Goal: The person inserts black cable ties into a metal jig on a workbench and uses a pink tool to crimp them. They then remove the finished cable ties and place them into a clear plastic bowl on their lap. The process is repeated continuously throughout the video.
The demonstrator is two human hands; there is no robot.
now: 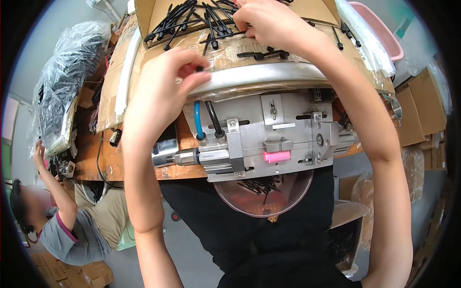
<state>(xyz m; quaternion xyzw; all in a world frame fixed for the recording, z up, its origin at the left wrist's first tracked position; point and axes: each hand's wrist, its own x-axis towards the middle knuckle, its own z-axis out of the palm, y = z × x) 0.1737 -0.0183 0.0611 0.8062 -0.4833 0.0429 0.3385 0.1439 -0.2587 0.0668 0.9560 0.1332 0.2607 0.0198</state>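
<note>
My left hand (165,84) is raised over the left end of a pale curved edge strip (264,72), its thumb and finger pinched on a small black piece (199,69). Most of that piece is hidden by the fingers. At the top, my right hand (276,24) reaches into a pile of black rods with thicker knobbed ends (216,29). Its fingers are curled, and what they grip cannot be made out. Below the hands is a metal clamping fixture (261,108) with a pink cylindrical piece (277,156) at its middle.
An open cardboard box (331,10) borders the rods. Blue and black hoses (197,120) rise from the fixture. Under it, a clear bowl (288,206) holds black parts. Another person (81,235) sits at the left, beside a plastic-wrapped bundle (72,67). A pink bin (377,29) stands far right.
</note>
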